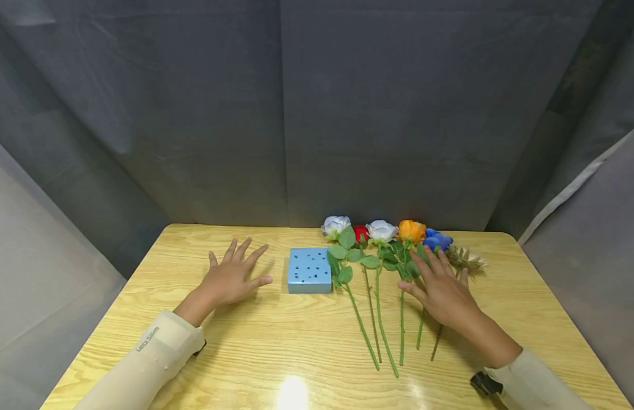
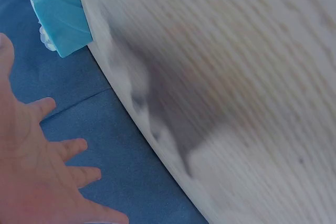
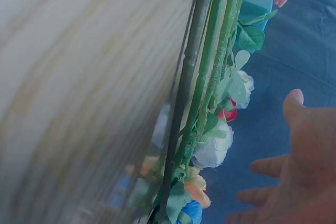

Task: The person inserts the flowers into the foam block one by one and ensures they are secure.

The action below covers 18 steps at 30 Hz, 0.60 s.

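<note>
Foliage (image 1: 346,275) of the leftmost pale rose (image 1: 336,225) is overlapping the blue perforated block (image 1: 309,269) at its right edge, so a tug there could be skewing the block. The right hand (image 1: 445,296), fingers spread and grasping nothing, is hovering over the blue flower's (image 1: 437,240) stem; neighbouring leaves are mingling, so lifting one bloom could be dragging others along! The left hand (image 1: 232,281) is hanging empty too, well left of the block, which nobody is steadying; a one-handed push could be sliding it. Flower heads are lying near the table's (image 1: 245,364) far edge, where a shove could be tipping them off. Now the tricky viewing: leaves are masking the red rose (image 1: 360,234), the right hand is covering parts of stems, the left wrist view is cropping the block, and hole depth is escaping us entirely
</note>
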Available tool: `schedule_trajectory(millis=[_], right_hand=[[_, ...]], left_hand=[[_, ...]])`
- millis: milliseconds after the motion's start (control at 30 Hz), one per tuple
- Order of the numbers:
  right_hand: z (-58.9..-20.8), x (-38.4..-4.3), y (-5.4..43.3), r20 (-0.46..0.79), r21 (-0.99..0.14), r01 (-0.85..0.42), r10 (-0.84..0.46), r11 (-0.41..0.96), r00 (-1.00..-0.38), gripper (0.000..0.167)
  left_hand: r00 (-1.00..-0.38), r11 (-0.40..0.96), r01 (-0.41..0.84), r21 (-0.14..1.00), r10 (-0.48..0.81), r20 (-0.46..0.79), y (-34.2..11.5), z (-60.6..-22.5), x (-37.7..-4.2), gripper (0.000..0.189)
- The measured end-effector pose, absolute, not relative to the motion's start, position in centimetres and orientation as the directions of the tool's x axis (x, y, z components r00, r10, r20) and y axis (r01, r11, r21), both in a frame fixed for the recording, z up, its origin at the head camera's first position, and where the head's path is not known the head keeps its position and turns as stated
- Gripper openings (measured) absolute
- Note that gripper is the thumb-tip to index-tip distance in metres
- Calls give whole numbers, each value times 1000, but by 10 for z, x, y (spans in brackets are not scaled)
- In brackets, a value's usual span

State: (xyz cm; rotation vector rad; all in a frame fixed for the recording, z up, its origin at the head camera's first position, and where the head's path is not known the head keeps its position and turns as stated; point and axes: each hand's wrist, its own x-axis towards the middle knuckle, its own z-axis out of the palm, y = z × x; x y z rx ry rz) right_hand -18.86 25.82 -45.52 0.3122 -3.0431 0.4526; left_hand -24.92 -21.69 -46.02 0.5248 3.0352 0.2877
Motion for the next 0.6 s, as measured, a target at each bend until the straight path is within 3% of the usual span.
schedule_trajectory(millis=[600], right_hand=[[-457, -188, 255, 108, -303, -237, -214, 923, -971, 89]], left_hand=[[-935, 916, 344, 207, 354, -11, -208, -461, -249, 92]])
